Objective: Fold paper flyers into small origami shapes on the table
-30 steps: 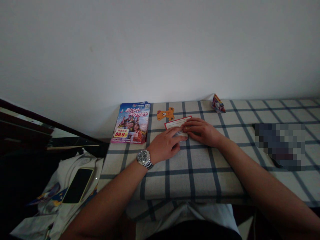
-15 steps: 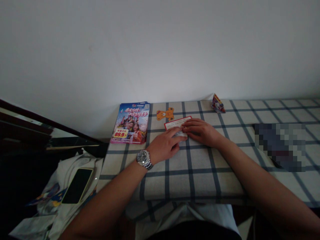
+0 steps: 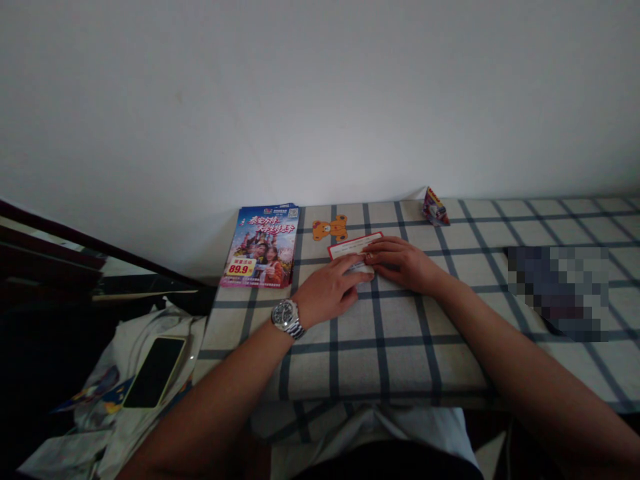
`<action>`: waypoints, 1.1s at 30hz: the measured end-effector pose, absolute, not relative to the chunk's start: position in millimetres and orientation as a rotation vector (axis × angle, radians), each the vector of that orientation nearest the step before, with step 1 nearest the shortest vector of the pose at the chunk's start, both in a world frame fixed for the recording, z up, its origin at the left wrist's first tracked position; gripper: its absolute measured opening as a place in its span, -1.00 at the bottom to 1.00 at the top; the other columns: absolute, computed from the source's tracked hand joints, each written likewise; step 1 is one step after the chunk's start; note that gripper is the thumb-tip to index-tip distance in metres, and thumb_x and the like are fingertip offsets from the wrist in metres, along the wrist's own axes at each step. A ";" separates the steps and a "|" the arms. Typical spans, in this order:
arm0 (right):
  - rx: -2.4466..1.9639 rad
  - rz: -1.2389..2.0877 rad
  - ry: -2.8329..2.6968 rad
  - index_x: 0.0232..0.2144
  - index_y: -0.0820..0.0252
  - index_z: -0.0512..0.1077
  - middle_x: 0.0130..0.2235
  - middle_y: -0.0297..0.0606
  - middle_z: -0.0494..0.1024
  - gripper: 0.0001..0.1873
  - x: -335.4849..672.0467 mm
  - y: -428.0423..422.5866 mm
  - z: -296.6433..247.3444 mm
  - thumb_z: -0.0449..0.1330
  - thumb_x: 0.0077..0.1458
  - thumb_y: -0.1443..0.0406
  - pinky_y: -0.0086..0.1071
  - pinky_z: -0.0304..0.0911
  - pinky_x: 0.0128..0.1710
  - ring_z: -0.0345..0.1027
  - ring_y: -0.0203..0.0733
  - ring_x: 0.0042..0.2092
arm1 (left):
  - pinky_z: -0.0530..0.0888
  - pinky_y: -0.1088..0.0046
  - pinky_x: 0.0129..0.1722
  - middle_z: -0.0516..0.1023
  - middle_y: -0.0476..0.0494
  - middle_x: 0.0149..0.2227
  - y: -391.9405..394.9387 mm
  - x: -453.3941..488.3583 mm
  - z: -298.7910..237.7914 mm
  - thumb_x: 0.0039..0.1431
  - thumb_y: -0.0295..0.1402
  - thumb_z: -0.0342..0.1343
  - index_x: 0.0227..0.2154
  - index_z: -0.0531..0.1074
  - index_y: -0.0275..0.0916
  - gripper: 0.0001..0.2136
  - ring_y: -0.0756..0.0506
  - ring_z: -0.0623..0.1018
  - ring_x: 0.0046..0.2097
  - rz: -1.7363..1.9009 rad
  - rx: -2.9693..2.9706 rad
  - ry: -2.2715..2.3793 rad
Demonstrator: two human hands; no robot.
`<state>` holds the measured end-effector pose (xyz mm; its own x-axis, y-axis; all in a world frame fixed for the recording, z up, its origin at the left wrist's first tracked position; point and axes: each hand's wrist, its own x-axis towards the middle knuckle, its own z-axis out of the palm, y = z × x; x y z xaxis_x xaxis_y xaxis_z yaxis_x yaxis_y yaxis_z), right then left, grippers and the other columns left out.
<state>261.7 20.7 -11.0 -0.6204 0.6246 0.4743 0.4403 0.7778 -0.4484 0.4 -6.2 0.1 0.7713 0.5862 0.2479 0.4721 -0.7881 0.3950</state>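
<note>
A small white paper with a red border (image 3: pixel 350 246) lies on the checked tablecloth (image 3: pixel 400 333). My left hand (image 3: pixel 327 290), a metal watch on its wrist, rests flat on the paper's near edge with its fingers stretched toward the middle. My right hand (image 3: pixel 403 262) lies flat on the paper's right end, fingertips meeting those of the left. Most of the paper's near part is hidden under both hands. An orange bear cut-out (image 3: pixel 330 229) sits just beyond the paper.
A stack of colourful flyers (image 3: pixel 260 245) lies at the table's left end by the wall. A small folded paper shape (image 3: pixel 435 207) stands at the back. A blurred dark patch (image 3: pixel 557 290) covers the right. A phone (image 3: pixel 155 371) lies on cloth to the left, below the table.
</note>
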 end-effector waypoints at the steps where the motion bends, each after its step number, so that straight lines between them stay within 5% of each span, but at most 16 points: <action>1: -0.787 0.383 -2.341 -0.02 0.03 0.61 0.10 -0.13 0.63 -0.75 261.7 20.4 -10.7 0.27 0.27 0.33 0.09 0.35 0.26 0.49 0.04 0.16 | 0.44 0.00 0.30 0.27 -0.22 0.37 -6.1 0.5 0.6 0.30 -0.50 0.11 0.19 0.45 -0.09 -0.58 -0.26 0.38 0.34 0.513 2.658 0.816; 33: -0.846 0.366 -2.322 -0.10 0.08 0.60 0.08 -0.13 0.62 -0.81 260.6 20.8 -14.2 0.27 0.25 0.34 0.02 0.36 0.22 0.48 0.04 0.15 | 0.38 0.01 0.35 0.27 -0.20 0.36 -4.8 0.7 3.9 0.30 -0.51 0.12 0.19 0.44 -0.08 -0.58 -0.24 0.35 0.35 0.511 2.674 0.792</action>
